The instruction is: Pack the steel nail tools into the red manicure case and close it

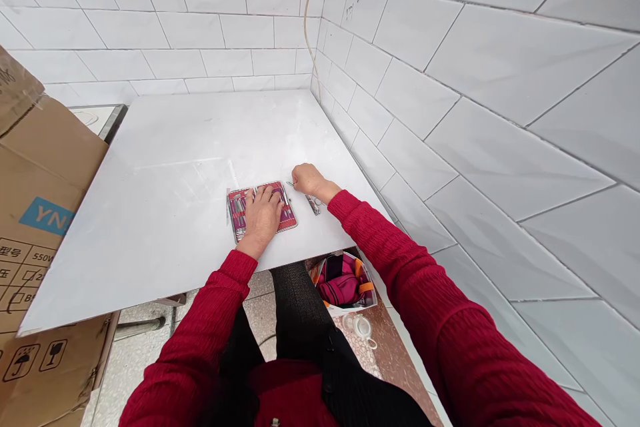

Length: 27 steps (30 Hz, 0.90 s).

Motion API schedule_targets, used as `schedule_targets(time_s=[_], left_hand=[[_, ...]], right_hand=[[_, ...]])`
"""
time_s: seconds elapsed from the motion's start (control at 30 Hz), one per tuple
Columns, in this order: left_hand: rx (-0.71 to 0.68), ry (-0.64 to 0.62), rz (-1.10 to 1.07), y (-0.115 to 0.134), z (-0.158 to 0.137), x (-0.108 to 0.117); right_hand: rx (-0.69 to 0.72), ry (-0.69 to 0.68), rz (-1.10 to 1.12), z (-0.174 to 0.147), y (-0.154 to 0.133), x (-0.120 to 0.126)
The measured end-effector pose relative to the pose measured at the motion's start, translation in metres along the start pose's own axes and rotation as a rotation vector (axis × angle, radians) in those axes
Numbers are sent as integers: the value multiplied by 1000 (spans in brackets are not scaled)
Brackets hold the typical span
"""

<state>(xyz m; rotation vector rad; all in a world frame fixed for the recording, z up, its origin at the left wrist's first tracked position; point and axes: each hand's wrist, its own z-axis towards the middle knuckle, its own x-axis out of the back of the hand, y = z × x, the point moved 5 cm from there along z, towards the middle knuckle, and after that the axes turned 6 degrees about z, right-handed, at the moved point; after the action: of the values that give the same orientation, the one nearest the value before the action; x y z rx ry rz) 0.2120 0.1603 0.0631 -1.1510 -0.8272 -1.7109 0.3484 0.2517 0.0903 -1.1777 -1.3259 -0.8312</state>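
Note:
An open manicure set case (pixel 291 219) with a red and purple lining lies on the white table (pixel 165 213). Slim metal tools sit in its loops. Across the case rests my left hand (pixel 263 213), fingers spread and laid on the lining. Just to the right, my right hand (pixel 309 180) is closed in a pinch around a small thin metal manicure tool (pixel 290 183); most of it is hidden by the fingers. Under my right wrist lie a nail clipper (pixel 313 205) and what looks like small scissors (pixel 319 201), partly covered.
A white tiled wall (pixel 450 147) runs close along the right side, with a cable (pixel 307 20) in the corner. Cardboard boxes (pixel 45 160) stand at the left. Below the table edge are a bag with pink items (pixel 345 287) and a clear plastic container (pixel 361 327).

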Motion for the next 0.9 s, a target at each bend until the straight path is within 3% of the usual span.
schedule_targets(time_s=[0.33, 0.57, 0.77, 0.9], left_hand=[[-14, -6, -14, -2, -10, 4], [14, -5, -1, -10, -24, 7], [-2, -29, -17, -11, -31, 5], [19, -21, -13, -9, -30, 3]], right_hand=[[13, -37, -25, 3, -1, -1], [114, -44, -167, 0, -9, -3], [212, 61, -192, -3, -19, 18], [342, 43, -227, 2, -39, 24]])
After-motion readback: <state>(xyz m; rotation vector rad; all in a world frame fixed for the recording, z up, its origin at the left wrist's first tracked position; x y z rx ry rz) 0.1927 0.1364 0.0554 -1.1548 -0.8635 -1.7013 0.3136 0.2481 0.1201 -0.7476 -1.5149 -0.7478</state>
